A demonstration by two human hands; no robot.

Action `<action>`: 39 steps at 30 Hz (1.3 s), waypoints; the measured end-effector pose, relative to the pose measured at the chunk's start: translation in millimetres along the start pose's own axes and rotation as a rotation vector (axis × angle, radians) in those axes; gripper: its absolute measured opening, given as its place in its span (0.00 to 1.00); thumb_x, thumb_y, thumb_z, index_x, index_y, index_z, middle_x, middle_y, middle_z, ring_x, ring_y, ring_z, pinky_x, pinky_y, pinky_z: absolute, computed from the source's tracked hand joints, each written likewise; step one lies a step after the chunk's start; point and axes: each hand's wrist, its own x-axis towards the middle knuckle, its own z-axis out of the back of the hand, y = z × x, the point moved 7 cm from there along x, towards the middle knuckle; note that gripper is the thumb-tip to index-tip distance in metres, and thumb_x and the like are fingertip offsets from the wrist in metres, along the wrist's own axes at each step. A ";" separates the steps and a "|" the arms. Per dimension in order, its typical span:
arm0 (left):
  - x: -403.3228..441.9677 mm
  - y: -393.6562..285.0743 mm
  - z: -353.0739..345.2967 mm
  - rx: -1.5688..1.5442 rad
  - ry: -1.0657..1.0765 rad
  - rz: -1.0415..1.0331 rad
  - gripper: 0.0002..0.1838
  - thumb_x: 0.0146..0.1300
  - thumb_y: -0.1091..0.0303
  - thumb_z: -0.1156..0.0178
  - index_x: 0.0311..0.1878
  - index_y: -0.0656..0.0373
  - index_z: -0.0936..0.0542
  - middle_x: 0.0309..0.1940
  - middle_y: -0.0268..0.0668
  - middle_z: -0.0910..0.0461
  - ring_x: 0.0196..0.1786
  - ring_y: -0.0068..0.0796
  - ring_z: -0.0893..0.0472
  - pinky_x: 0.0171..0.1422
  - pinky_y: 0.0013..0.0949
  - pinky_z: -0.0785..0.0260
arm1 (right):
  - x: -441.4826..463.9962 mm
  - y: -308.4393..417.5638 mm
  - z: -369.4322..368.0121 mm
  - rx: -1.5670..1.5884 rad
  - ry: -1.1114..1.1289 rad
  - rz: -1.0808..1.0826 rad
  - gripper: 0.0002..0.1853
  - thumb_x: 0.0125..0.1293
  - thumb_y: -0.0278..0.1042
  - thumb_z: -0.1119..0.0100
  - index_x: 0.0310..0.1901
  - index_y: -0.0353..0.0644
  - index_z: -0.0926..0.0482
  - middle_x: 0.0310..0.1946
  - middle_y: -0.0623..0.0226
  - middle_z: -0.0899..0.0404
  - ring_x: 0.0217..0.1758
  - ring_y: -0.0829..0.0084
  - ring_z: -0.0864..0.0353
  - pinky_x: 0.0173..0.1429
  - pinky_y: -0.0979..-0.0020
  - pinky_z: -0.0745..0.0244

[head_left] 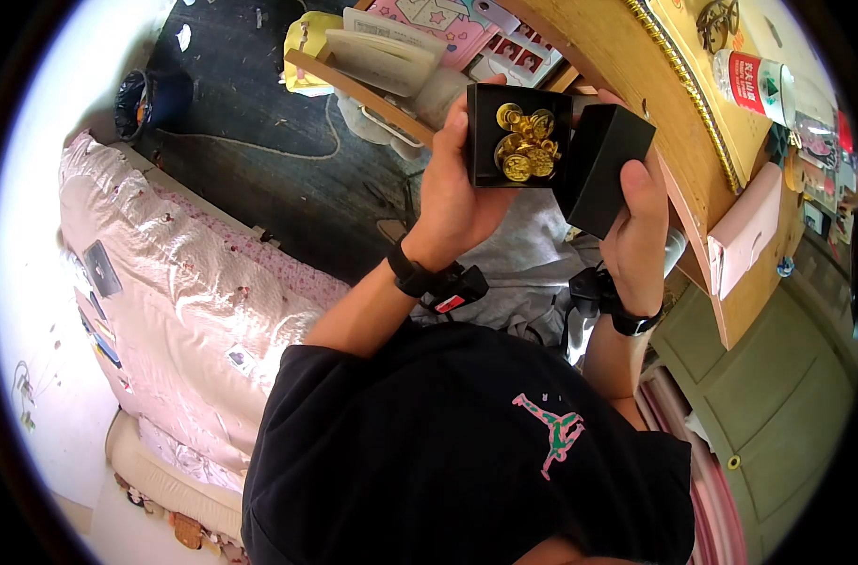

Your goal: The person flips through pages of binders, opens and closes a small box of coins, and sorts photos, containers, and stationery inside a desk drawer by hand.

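Square black box (pixel 484 104) w/ round gold coins (pixel 526 143), gripped by L hand (pixel 455 193); R hand (pixel 638 231) clamps boxy black lid (pixel 600 169), inside hidden.

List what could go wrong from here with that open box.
- The gold pieces lie in a heap in the open black box; if the left hand tips it, some might spill.
- The right hand holds the black lid aslant close to the box, so a slip could knock it.
- Dropped pieces could end up in the open drawer nearby and be hard to find.
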 end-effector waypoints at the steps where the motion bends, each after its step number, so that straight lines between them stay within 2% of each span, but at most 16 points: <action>1: -0.8 0.2 -0.6 -0.016 -0.010 0.016 0.29 0.81 0.44 0.62 0.79 0.45 0.39 0.72 0.40 0.28 0.71 0.41 0.25 0.74 0.55 0.31 | -0.8 -0.7 0.4 0.054 0.002 -0.007 0.32 0.77 0.43 0.47 0.75 0.32 0.37 0.62 0.58 0.24 0.64 0.71 0.23 0.69 0.70 0.30; 5: -2.6 -0.9 -3.1 -0.036 0.001 0.029 0.30 0.81 0.44 0.63 0.80 0.44 0.40 0.73 0.41 0.29 0.72 0.42 0.26 0.75 0.55 0.31 | -1.3 -0.3 0.2 0.063 -0.016 -0.002 0.36 0.75 0.49 0.48 0.75 0.31 0.38 0.62 0.55 0.23 0.63 0.69 0.21 0.68 0.70 0.28; 7: -3.3 -2.5 -5.1 -0.081 0.033 0.021 0.29 0.81 0.44 0.57 0.76 0.49 0.36 0.69 0.39 0.26 0.71 0.40 0.25 0.76 0.50 0.33 | -1.2 -1.6 1.0 0.057 -0.026 -0.008 0.38 0.74 0.52 0.47 0.76 0.31 0.38 0.62 0.55 0.22 0.62 0.69 0.21 0.67 0.69 0.27; 8: -3.5 -2.9 -5.4 -0.080 0.032 0.022 0.29 0.81 0.44 0.57 0.76 0.49 0.36 0.69 0.39 0.26 0.71 0.40 0.25 0.76 0.50 0.33 | -1.6 -1.6 0.3 0.058 -0.027 -0.009 0.38 0.74 0.52 0.47 0.76 0.31 0.38 0.62 0.55 0.22 0.62 0.69 0.21 0.67 0.69 0.27; 10: -3.7 -3.1 -4.3 -0.014 0.007 0.032 0.31 0.81 0.43 0.63 0.80 0.44 0.42 0.74 0.43 0.30 0.73 0.44 0.26 0.75 0.56 0.31 | -2.2 -0.7 -1.0 0.058 -0.039 -0.001 0.39 0.74 0.53 0.46 0.75 0.31 0.38 0.62 0.55 0.22 0.62 0.69 0.21 0.68 0.69 0.27; 23: -3.5 -2.7 -3.1 -0.043 0.021 0.027 0.30 0.81 0.43 0.62 0.79 0.45 0.40 0.73 0.44 0.30 0.72 0.46 0.26 0.74 0.55 0.30 | -3.6 -1.0 -0.7 0.092 -0.009 0.016 0.41 0.72 0.53 0.44 0.77 0.32 0.40 0.63 0.54 0.23 0.63 0.69 0.21 0.67 0.68 0.26; 25: -3.4 -3.0 -4.4 -0.064 0.049 0.026 0.31 0.81 0.43 0.58 0.78 0.48 0.39 0.71 0.39 0.28 0.72 0.40 0.26 0.76 0.49 0.33 | -3.6 -1.5 -1.0 0.104 -0.003 0.007 0.42 0.72 0.53 0.43 0.78 0.32 0.41 0.63 0.54 0.23 0.63 0.69 0.21 0.67 0.68 0.26; 26: -3.2 -2.7 -3.8 -0.064 0.048 0.027 0.31 0.81 0.43 0.58 0.78 0.48 0.39 0.71 0.39 0.28 0.72 0.40 0.26 0.76 0.49 0.33 | -3.6 -1.6 -0.8 0.104 -0.004 0.007 0.42 0.72 0.53 0.43 0.78 0.32 0.41 0.63 0.54 0.23 0.63 0.69 0.21 0.67 0.68 0.26; 28: -2.6 -2.0 -0.5 -0.042 0.024 0.027 0.31 0.81 0.43 0.61 0.79 0.45 0.40 0.73 0.45 0.30 0.72 0.47 0.25 0.74 0.55 0.30 | -3.5 -1.7 -1.0 0.101 0.004 0.010 0.42 0.71 0.52 0.43 0.78 0.31 0.41 0.64 0.54 0.23 0.63 0.68 0.21 0.67 0.68 0.26; 39: -2.1 -3.0 1.1 -0.048 0.016 0.032 0.31 0.80 0.44 0.61 0.80 0.45 0.41 0.74 0.44 0.30 0.72 0.46 0.25 0.74 0.55 0.30 | -2.5 -1.8 -2.7 0.091 0.002 0.021 0.42 0.70 0.51 0.43 0.77 0.30 0.41 0.63 0.54 0.23 0.63 0.67 0.20 0.68 0.68 0.26</action>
